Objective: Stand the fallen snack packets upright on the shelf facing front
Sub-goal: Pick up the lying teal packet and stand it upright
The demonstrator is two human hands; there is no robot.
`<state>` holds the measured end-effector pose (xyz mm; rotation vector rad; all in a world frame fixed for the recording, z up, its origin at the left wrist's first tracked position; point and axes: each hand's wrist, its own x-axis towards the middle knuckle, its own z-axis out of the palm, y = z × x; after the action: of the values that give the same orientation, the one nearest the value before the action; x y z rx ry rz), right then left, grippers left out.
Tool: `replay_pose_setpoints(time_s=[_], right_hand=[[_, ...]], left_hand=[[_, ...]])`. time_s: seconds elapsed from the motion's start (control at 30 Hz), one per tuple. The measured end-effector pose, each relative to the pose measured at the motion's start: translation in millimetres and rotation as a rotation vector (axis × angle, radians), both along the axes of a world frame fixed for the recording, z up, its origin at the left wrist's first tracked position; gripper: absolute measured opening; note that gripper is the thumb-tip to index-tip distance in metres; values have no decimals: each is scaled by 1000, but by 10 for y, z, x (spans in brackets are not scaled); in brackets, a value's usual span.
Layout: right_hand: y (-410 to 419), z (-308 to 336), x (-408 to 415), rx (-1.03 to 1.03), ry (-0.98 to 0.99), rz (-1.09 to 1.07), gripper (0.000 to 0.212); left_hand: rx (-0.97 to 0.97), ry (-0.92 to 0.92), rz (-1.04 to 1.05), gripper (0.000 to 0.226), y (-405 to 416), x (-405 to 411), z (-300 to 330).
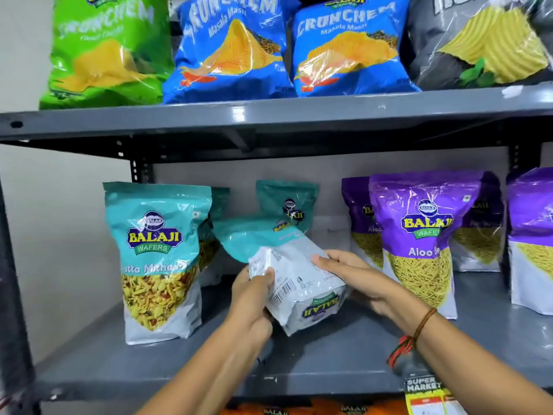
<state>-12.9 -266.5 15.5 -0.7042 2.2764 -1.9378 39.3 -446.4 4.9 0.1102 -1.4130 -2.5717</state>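
Observation:
A teal and white snack packet (287,265) is tilted above the grey lower shelf (167,366), its white back and barcode towards me and its base nearest me. My left hand (254,298) grips its lower left side. My right hand (356,274) holds its right edge. A teal packet (155,259) stands upright facing front at the left. Another teal packet (287,202) stands behind the held one, with one more half hidden behind the left packet.
Purple packets (419,235) stand upright to the right of my hands. The upper shelf (269,115) carries a green bag (101,52), blue bags (347,46) and a dark bag. A yellow price label (425,393) hangs on the lower shelf's front edge. Orange packets show below.

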Motion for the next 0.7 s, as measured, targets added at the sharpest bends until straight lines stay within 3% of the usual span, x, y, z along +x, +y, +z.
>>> replay_pose_setpoints(time_s=[0.07, 0.13, 0.23, 0.33, 0.5, 0.6, 0.7], right_hand=[[-40, 72, 42, -88, 99, -13, 33], [-83, 63, 21, -112, 198, -47, 44], [-107, -96, -38, -19, 354, -160, 67], [-108, -376, -138, 132, 396, -246, 77], [-138, -588, -138, 274, 445, -288, 83], [-200, -561, -119, 238, 508, -474, 94], [-326, -668, 102, 108, 542, -561, 75]], left_hand=[[-86, 109, 0, 29, -46, -46, 155], [-205, 211, 20, 31, -121, -145, 219], [-437, 297, 56, 44, -287, -364, 99], [-540, 311, 2, 44, -402, -490, -173], [-486, 263, -119, 37, -484, -574, -442], [-429, 235, -147, 41, -533, -602, -392], [-371, 160, -166, 45, -488, -524, -302]])
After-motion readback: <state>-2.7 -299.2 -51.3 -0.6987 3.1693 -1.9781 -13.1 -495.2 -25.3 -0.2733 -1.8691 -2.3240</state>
